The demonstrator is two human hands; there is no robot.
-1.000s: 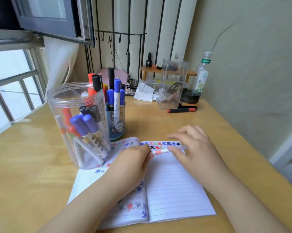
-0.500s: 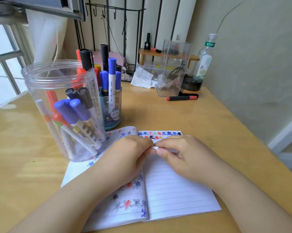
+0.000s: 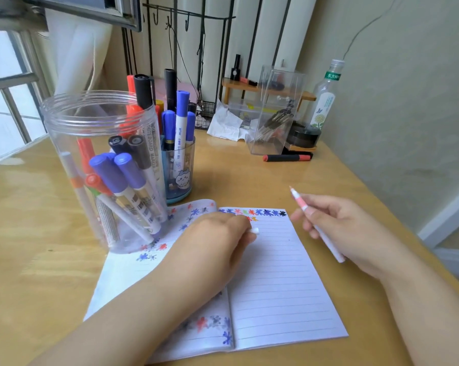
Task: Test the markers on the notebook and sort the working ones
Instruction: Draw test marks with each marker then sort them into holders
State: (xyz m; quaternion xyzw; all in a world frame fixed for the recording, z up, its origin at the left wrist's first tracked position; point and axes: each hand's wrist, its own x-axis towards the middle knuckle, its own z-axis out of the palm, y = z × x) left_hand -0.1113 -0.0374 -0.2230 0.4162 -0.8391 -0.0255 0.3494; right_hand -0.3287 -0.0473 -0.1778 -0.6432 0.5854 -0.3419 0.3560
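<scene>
The right hand (image 3: 347,233) grips a slim white uncapped marker with a pink tip (image 3: 315,223) above the lined open notebook (image 3: 276,286) near the surface's front edge; its white cap (image 3: 254,230) is pinched in the left hand (image 3: 212,247). The tip should be lowered lightly beside the existing coloured marks.

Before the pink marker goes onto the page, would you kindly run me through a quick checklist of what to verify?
1. Cap off: ok; the left hand pinches the white cap, apart from the marker.
2. Marker held: ok; the right hand grips the pink marker.
3. Tip aimed at paper: not ok; it points up and away from the notebook.
4. Free space to test: ok; lines below the row of coloured marks are blank.
5. Notebook held flat: ok; the left hand rests on it.
6. Tip wet: cannot tell.
</scene>
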